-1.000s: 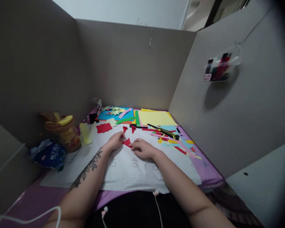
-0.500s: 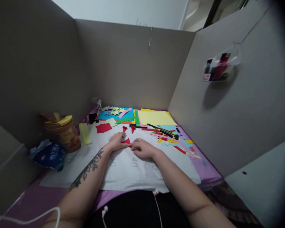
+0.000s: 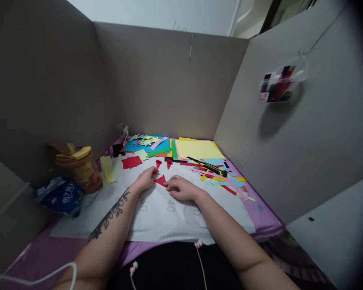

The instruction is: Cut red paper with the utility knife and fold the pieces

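Observation:
A small folded red paper triangle point(image 3: 161, 180) lies on the white sheet point(image 3: 157, 219) between my hands. My right hand point(image 3: 181, 187) pinches its right corner between thumb and fingers. At the triangle's left side is my left hand point(image 3: 146, 179), its fingers bent and its thumb a little apart from them, close to the left corner; whether the thumb touches the paper I cannot tell. Just beyond my hands, two small folded red pieces stand out, a left one point(image 3: 159, 164) and a right one point(image 3: 169, 163). A stack of red paper squares point(image 3: 132, 162) sits further left.
A black and yellow utility knife point(image 3: 211, 166) rests on coloured paper strips point(image 3: 230, 183) to the right. Yellow sheets point(image 3: 199, 149) and a blue sheet point(image 3: 163, 143) with paper stars point(image 3: 147, 140) lie at the back. A brown tub point(image 3: 86, 173) and a blue packet point(image 3: 62, 197) stand left.
My left hand has drawn back slightly to the left and its fingers have loosened, so more of the red triangle shows. My right hand has stayed at the right corner.

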`<state>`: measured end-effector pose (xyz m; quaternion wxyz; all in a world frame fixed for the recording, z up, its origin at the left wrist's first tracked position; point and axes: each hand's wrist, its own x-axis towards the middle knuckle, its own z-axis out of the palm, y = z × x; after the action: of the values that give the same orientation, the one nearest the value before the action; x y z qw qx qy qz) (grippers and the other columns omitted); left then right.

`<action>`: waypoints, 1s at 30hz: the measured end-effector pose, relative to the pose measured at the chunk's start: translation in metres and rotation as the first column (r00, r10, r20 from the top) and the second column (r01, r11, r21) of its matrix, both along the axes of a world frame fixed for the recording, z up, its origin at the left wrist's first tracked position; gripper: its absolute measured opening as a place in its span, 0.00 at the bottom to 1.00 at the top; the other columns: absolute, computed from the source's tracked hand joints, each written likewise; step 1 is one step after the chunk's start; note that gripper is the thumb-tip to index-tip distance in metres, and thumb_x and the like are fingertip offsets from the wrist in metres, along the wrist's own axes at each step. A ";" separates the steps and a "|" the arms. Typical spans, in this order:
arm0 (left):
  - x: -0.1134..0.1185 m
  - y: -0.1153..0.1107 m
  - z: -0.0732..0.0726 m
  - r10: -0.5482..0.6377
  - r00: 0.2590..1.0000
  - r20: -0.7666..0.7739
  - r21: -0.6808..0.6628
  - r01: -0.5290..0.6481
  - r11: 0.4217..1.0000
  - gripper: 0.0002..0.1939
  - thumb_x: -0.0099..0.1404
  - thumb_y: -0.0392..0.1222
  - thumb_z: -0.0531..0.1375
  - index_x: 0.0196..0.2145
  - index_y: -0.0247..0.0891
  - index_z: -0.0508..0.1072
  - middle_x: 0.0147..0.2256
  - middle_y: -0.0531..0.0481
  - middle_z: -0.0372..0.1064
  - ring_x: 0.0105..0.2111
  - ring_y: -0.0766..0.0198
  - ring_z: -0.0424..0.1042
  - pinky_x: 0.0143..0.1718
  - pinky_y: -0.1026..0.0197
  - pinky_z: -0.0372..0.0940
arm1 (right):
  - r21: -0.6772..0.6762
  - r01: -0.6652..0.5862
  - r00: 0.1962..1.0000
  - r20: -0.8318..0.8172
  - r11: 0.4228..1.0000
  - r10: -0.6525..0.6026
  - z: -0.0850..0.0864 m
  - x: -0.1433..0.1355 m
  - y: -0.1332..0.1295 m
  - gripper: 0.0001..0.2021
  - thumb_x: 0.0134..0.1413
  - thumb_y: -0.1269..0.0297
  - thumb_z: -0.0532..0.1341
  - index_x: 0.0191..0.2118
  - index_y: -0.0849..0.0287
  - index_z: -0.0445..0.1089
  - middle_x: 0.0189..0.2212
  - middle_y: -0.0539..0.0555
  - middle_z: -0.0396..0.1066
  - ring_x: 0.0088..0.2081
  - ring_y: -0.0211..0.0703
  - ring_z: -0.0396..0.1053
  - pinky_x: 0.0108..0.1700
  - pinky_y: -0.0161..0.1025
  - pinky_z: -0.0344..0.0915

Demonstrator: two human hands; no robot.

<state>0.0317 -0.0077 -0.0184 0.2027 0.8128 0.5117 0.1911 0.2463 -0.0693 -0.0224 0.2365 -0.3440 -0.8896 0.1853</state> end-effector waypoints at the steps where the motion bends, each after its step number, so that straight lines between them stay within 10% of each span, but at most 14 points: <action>1: 0.001 -0.001 0.001 0.009 1.000 -0.007 0.010 -0.009 1.000 0.11 0.59 0.35 0.52 0.41 0.39 0.67 0.40 0.48 0.71 0.39 0.61 0.69 0.39 0.61 0.62 | -0.001 -0.001 1.000 0.003 1.000 0.001 0.000 0.000 0.000 0.11 0.44 0.74 0.59 0.36 0.58 0.73 0.44 0.54 0.73 0.47 0.46 0.63 0.48 0.42 0.63; 8: 0.007 -0.011 0.008 0.009 0.993 -0.122 0.061 -0.002 0.998 0.21 0.54 0.52 0.59 0.43 0.40 0.67 0.44 0.45 0.68 0.43 0.54 0.67 0.40 0.58 0.60 | 0.016 0.003 1.000 -0.008 1.000 -0.003 0.001 0.000 -0.001 0.12 0.44 0.75 0.59 0.37 0.58 0.73 0.41 0.54 0.74 0.47 0.46 0.64 0.47 0.42 0.63; 30: 0.008 -0.013 0.008 0.012 0.982 -0.188 0.071 0.001 0.997 0.19 0.54 0.52 0.60 0.41 0.41 0.69 0.43 0.46 0.67 0.43 0.54 0.66 0.38 0.59 0.60 | 0.124 0.020 0.996 0.079 0.992 -0.030 0.010 -0.010 -0.005 0.05 0.49 0.69 0.58 0.28 0.58 0.72 0.23 0.52 0.69 0.34 0.44 0.64 0.38 0.38 0.61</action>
<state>0.0400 -0.0204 -0.0108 0.1238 0.8325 0.5237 0.1319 0.2363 -0.0748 -0.0123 0.2233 -0.3471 -0.9038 0.1128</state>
